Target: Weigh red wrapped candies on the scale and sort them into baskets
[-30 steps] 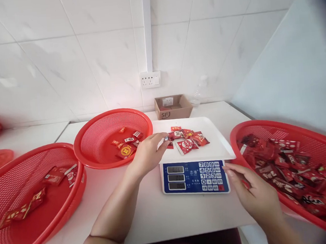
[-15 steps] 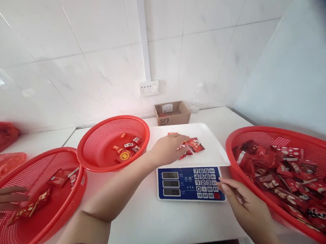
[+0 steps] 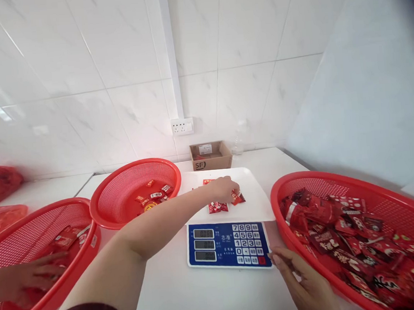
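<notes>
My left hand (image 3: 224, 189) reaches over the white pan (image 3: 255, 199) of a digital scale, its fingers curled down and closed on a small red snack packet (image 3: 238, 199). Another red packet (image 3: 218, 206) lies on the pan below the hand, and part of a third shows behind it. By the lower right corner of the scale's blue keypad panel (image 3: 228, 246) is my right hand (image 3: 303, 281). Its thumb and forefinger are drawn together in a pinch; whatever is between them, if anything, is hidden.
A red basket (image 3: 278, 202) full of red packets stands at the right. Left of the scale, a round red basket (image 3: 98, 206) holds several small packets. Another person's hand (image 3: 30, 281) is inside the far-left basket (image 3: 76, 284). A cardboard box (image 3: 213, 163) stands behind the pan.
My left hand has shifted on the pan, baring a packet beneath it, and its fingers are now curled at another. The other person's hand has gone deeper into its basket. The view has tilted slightly.
</notes>
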`<state>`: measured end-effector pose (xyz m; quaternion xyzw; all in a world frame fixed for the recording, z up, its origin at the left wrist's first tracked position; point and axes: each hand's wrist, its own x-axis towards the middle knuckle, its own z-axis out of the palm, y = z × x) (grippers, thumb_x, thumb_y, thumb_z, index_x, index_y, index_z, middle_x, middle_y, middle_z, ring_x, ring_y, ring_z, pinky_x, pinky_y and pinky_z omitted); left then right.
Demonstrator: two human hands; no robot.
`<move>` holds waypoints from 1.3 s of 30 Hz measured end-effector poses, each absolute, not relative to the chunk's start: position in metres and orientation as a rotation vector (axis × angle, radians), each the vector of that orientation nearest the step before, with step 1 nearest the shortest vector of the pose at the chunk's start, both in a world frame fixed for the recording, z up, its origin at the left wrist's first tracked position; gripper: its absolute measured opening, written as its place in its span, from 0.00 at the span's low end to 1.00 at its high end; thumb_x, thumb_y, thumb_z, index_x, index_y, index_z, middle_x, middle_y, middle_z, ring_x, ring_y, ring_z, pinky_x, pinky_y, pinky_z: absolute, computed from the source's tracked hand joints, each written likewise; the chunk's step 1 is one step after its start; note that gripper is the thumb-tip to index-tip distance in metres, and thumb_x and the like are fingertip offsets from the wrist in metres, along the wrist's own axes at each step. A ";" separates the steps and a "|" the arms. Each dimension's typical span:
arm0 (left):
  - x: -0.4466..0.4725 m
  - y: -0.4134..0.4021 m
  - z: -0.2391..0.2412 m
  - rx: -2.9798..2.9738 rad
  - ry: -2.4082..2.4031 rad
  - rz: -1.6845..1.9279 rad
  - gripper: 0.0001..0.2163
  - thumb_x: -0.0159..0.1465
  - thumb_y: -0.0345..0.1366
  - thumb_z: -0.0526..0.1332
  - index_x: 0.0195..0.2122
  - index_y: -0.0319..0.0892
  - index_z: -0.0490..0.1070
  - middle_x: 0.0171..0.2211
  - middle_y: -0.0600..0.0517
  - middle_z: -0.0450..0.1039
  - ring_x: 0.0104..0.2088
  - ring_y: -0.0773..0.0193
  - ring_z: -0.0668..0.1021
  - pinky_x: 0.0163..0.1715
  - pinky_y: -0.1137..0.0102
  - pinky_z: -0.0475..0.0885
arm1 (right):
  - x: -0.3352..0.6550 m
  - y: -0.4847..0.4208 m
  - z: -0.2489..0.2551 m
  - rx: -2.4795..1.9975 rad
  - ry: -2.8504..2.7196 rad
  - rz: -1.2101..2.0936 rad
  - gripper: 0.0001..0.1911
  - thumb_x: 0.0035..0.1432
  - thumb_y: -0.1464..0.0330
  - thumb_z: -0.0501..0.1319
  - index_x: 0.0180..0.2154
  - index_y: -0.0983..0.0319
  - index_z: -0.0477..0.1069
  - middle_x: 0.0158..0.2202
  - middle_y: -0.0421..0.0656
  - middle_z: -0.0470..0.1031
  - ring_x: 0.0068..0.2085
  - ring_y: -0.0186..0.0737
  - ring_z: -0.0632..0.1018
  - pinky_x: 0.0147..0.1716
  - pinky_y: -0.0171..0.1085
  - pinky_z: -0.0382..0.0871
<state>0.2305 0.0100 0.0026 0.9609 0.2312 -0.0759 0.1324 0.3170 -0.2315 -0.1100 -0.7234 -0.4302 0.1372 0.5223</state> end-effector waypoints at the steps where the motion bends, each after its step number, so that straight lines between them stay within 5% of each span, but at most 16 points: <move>1: 0.231 0.011 0.004 2.784 0.670 -0.200 0.13 0.53 0.32 0.62 0.40 0.44 0.73 0.45 0.47 0.68 0.42 0.56 0.74 0.39 0.67 0.69 | 0.317 -0.231 -0.111 -1.721 -1.033 0.337 0.18 0.50 0.53 0.59 0.35 0.60 0.76 0.35 0.47 0.80 0.35 0.44 0.80 0.32 0.36 0.77; 16: 0.201 -0.013 0.039 2.693 0.696 0.406 0.12 0.52 0.21 0.53 0.33 0.42 0.69 0.36 0.52 0.69 0.35 0.65 0.73 0.36 0.72 0.69 | 0.304 -0.210 -0.109 -1.554 -0.927 0.635 0.20 0.50 0.53 0.60 0.38 0.60 0.74 0.36 0.48 0.79 0.37 0.44 0.79 0.36 0.38 0.76; 23: 0.211 -0.029 0.021 2.943 0.569 0.099 0.10 0.61 0.25 0.51 0.42 0.42 0.66 0.41 0.50 0.70 0.41 0.64 0.74 0.38 0.72 0.70 | 0.297 -0.204 -0.101 -1.434 -0.837 0.769 0.22 0.48 0.51 0.62 0.38 0.60 0.73 0.34 0.47 0.78 0.33 0.42 0.78 0.33 0.39 0.76; 31: 0.236 -0.039 -0.014 3.124 0.502 -0.075 0.14 0.58 0.22 0.54 0.46 0.38 0.63 0.45 0.43 0.68 0.44 0.54 0.73 0.35 0.65 0.70 | 0.293 -0.206 -0.104 -1.427 -0.804 0.810 0.22 0.46 0.51 0.64 0.37 0.60 0.74 0.32 0.47 0.78 0.33 0.42 0.77 0.33 0.40 0.74; 39: 0.213 -0.072 0.004 3.135 0.325 0.188 0.12 0.59 0.26 0.56 0.44 0.38 0.63 0.41 0.47 0.66 0.39 0.59 0.72 0.33 0.70 0.69 | 0.292 -0.209 -0.098 -1.243 -0.532 1.019 0.22 0.45 0.52 0.66 0.38 0.59 0.74 0.33 0.45 0.77 0.32 0.39 0.76 0.30 0.38 0.72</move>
